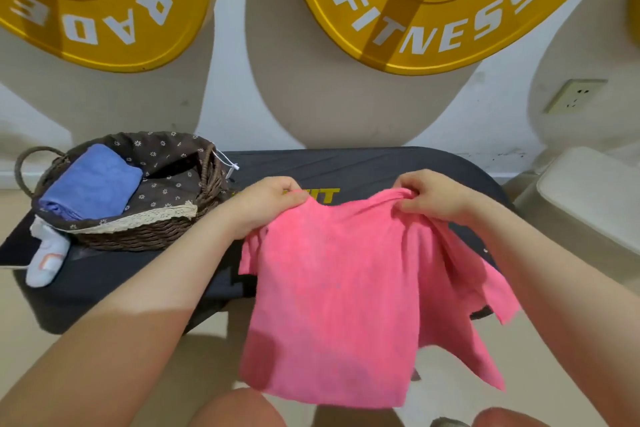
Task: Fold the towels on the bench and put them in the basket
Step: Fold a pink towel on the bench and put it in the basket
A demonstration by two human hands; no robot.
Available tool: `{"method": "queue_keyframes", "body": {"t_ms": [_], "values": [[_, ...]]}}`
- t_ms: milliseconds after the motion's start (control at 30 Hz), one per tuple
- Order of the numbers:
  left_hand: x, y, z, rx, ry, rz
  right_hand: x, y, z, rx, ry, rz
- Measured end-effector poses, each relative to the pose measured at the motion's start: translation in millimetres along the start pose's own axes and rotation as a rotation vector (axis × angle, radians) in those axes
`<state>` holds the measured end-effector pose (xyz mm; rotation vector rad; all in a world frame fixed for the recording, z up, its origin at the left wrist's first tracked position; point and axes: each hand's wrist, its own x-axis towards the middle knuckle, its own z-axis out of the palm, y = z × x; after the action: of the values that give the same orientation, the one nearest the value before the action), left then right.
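Observation:
A pink towel [339, 295] hangs in front of the dark bench [363, 166], held up by its top edge. My left hand [270, 201] pinches the towel's upper left corner. My right hand [433, 198] grips the bunched upper right part. The towel's lower edge drops past the bench's front towards my knees. At the bench's left end stands a wicker basket [145, 236] with a brown flowered lining. A folded blue towel [90, 184] lies inside it on the left.
A white sock [46, 258] lies on the bench by the basket's front left. Two yellow weight plates [415, 3] lean on the wall behind. A pale bin [595, 194] stands to the right of the bench.

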<state>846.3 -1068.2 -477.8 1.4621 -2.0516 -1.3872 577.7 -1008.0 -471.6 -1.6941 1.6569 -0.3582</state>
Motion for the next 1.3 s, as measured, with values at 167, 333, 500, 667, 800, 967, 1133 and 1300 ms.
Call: {"method": "queue_keyframes", "body": {"t_ms": [167,333,500,667,800,967,1133,1300], "values": [[20.4,-38.1,12.0,0.297,0.285,0.051,11.3,24.0,32.5,-0.610,0.383,0.126],[35.4,-40.0,22.9,0.550,0.464,0.078,22.4,42.0,33.5,-0.829,0.315,0.249],[59.1,-44.1,11.2,0.421,0.510,0.065,36.1,48.5,16.2,-0.730,0.430,0.368],[97.1,-43.8,-7.9,0.621,0.559,0.026,64.0,62.3,-5.7,-0.717,0.427,0.412],[130.4,-50.7,-17.6,0.834,0.617,0.007,93.8,81.3,-21.3,-0.563,0.473,0.463],[156.9,-41.4,29.2,0.556,0.757,-0.028,109.9,119.8,-27.1,-0.489,0.403,0.438],[172.0,-25.2,114.5,0.521,0.250,0.249,100.9,164.7,-38.6,-0.430,0.371,0.496],[189.0,-7.9,163.9,0.672,0.073,0.203,98.1,188.6,-70.5,0.520,0.568,0.568]]}}
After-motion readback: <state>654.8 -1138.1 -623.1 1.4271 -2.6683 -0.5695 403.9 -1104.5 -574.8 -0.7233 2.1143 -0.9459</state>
